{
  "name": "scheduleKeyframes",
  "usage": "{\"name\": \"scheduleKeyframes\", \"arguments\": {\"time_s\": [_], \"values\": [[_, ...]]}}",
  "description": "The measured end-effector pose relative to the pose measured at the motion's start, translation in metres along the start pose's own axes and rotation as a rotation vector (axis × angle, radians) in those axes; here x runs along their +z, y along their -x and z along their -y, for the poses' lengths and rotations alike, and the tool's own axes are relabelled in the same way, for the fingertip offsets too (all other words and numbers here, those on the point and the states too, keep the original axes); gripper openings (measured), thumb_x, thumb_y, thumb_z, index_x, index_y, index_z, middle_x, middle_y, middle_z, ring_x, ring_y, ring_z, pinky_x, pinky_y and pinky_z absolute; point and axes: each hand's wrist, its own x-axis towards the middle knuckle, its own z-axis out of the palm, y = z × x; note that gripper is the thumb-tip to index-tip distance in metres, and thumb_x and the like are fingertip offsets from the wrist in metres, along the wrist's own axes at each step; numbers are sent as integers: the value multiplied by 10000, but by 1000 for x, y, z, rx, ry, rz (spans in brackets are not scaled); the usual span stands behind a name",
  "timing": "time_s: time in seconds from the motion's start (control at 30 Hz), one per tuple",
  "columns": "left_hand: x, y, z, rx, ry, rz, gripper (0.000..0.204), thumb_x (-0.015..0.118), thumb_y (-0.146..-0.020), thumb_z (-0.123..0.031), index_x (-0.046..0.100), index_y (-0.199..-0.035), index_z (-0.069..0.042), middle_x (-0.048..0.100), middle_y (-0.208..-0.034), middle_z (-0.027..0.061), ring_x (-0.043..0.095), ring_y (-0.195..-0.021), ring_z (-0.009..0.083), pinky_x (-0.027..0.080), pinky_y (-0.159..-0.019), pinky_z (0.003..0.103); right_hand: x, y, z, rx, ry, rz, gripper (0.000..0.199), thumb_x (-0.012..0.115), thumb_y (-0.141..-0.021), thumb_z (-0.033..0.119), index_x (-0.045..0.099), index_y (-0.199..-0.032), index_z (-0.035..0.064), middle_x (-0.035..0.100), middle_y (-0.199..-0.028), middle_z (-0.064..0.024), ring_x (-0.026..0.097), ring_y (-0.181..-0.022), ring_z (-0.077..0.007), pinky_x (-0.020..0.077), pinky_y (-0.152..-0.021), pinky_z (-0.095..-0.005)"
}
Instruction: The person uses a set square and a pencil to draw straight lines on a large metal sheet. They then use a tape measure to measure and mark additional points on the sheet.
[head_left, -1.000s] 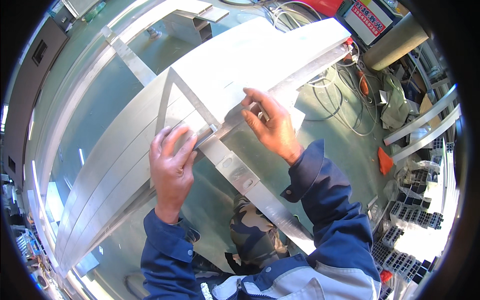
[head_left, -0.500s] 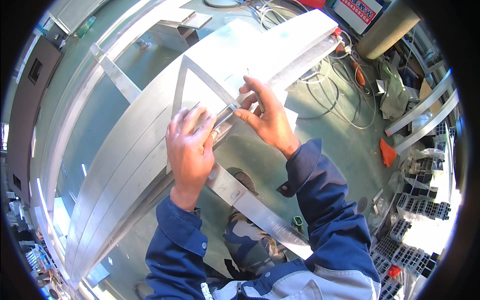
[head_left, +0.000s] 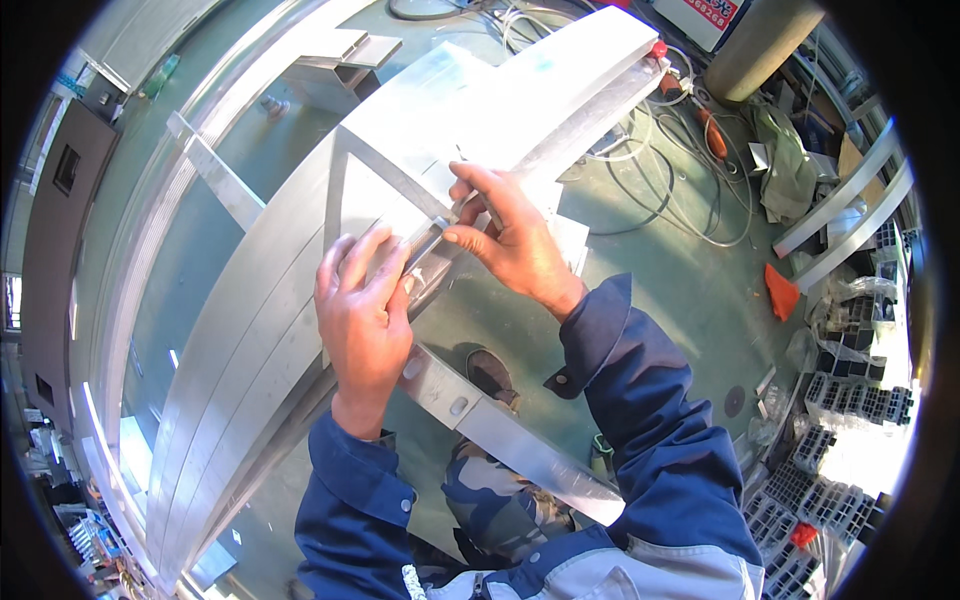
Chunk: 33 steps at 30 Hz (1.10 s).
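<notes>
A large curved pale-metal panel (head_left: 240,300) lies in front of me. On its bright top rests a triangular metal set square (head_left: 390,172), its thick base along the panel's near edge. My left hand (head_left: 365,310) grips that base, fingers over the top and thumb at the near side. At the base's right end my right hand (head_left: 520,235) has its thumb and index fingertip close to the square. Between its fingers is a thin pencil-like marker (head_left: 494,212), mostly hidden, with its slim tip pointing up and away over the panel.
A slotted metal bar (head_left: 520,445) juts from under the panel toward my legs. Cables and an orange-handled tool (head_left: 713,138) lie on the floor to the right, near a round post (head_left: 765,50). Stacked dark-celled profiles (head_left: 815,480) stand at the lower right.
The view has shifted, so the panel and both hands sit slightly further left and lower. The hands keep nearly the same hold on the set square and marker.
</notes>
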Motion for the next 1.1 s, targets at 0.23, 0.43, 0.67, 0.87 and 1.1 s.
{"name": "scheduleKeyframes", "arguments": {"time_s": [0.23,0.43,0.67,0.87,1.1], "values": [[0,0,1,13,7,1,453,768,-919,2,811,-1356,-108,721,-1469,62,591,-1376,388,466,-1195,473,-4,-3,0,-6,6,15,720,856,-915,-36,565,-1570,26,625,-1247,-87,646,-901,-155,578,-826,-316],[1,1,1,15,17,-8,451,767,-921,2,809,-1357,-105,722,-1470,64,590,-1380,398,463,-1198,480,-4,-3,4,39,-25,13,714,852,-915,-40,571,-1568,29,616,-1234,-80,640,-915,-151,575,-833,-307],[1,2,0,0,28,-5,438,760,-931,-7,807,-1357,-100,722,-1470,70,589,-1387,406,462,-1201,486,-4,-3,2,19,-15,23,708,850,-919,-36,574,-1567,29,608,-1234,-72,631,-948,-150,571,-857,-307],[0,1,-1,-4,27,-20,378,778,-925,-25,826,-1292,-102,736,-1452,48,599,-1375,437,488,-1179,505,-4,-3,4,49,-36,30,714,861,-916,-24,574,-1568,29,608,-1236,-73,631,-950,-154,571,-864,-307],[2,1,0,1,24,-17,388,777,-924,-21,823,-1300,-105,734,-1458,50,600,-1375,441,487,-1179,505,-4,-3,1,33,-26,27,728,867,-908,-30,575,-1572,40,606,-1245,-71,629,-952,-154,573,-866,-308]]}}
